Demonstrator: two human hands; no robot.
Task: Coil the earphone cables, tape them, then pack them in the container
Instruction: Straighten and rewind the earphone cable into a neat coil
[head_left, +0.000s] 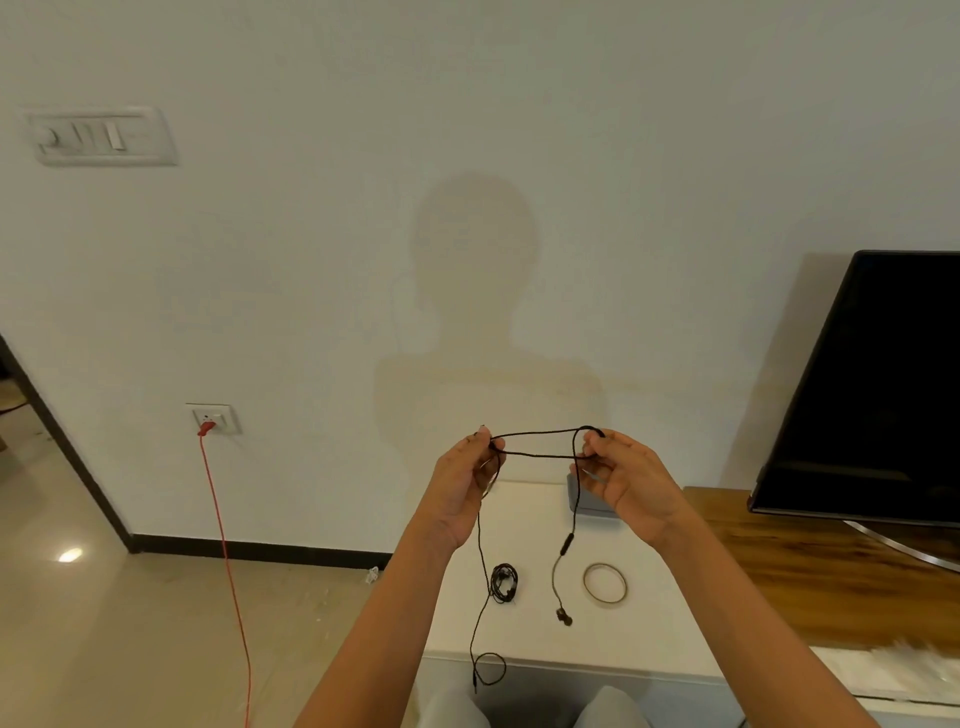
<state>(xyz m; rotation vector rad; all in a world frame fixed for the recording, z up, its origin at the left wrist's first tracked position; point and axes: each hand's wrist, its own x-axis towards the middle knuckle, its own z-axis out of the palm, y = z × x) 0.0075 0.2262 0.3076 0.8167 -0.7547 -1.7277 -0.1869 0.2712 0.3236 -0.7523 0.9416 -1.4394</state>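
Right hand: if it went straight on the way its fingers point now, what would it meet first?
The right hand points across at the left hand, along the earphone cable that both pinch between them. It would likely meet that hand first, though depth is unclear.

Dark television (872, 384) on a wooden cabinet (810, 571), red cable (225, 551) from a wall socket (221, 417), switch panel (98, 136) higher up

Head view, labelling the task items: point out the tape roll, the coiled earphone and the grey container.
tape roll (605, 601): head view, near rim of the ring.
coiled earphone (503, 582): head view, middle of the bundle.
grey container (584, 501): head view, its visible grey side.
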